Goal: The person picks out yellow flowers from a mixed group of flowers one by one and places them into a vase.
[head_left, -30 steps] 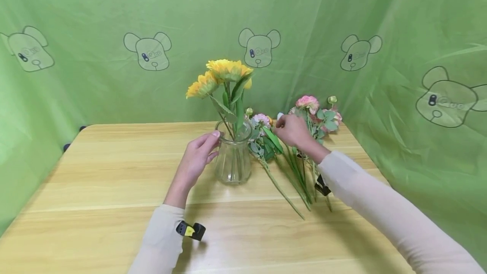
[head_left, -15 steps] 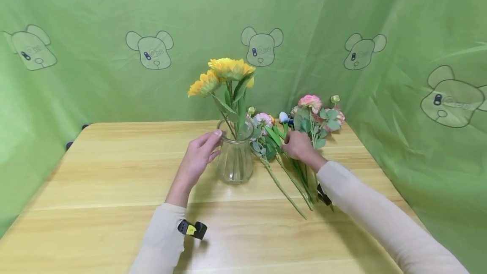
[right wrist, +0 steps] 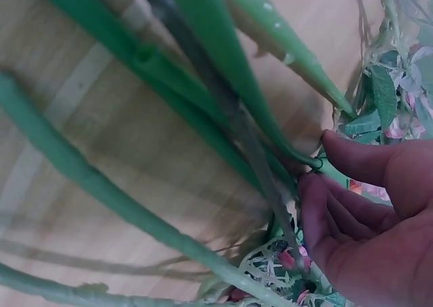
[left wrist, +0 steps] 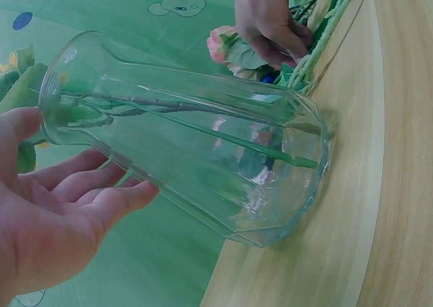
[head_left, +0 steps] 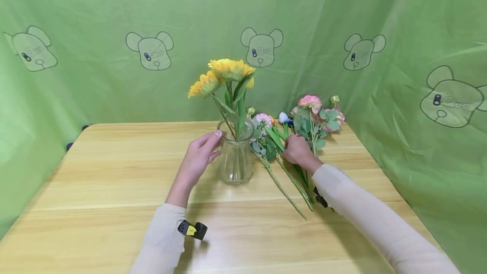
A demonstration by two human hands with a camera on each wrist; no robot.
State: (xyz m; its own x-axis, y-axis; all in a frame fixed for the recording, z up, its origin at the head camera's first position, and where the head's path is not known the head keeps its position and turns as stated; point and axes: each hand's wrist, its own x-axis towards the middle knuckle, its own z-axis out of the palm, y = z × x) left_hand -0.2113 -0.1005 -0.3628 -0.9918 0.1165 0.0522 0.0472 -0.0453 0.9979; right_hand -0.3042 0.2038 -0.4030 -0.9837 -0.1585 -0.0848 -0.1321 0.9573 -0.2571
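A ribbed clear glass vase (head_left: 234,164) stands upright, holding yellow sunflowers (head_left: 230,69) and a yellow bloom partly hidden behind them. My left hand (head_left: 199,151) is at its left side, thumb at the rim and relaxed fingers against the glass below the neck, as the left wrist view shows. To the right, my right hand (head_left: 298,152) is low among flowers lying on the table. In the right wrist view its thumb and fingertips pinch a green flower stem (right wrist: 314,162). A pale blue-white tulip (head_left: 283,117) lies just beyond that hand.
Pink flowers (head_left: 310,102) with grey-green leaves lie at the table's back right. A lilac-pink flower (head_left: 263,119) lies close beside the vase, its stem (head_left: 283,193) pointing toward the front. Green cloth (head_left: 198,20) hangs behind the wooden table (head_left: 114,172).
My right hand has come down and toward me from the tulip head to the stems, uncovering the blue-white bloom. My left hand and the vase keep their places.
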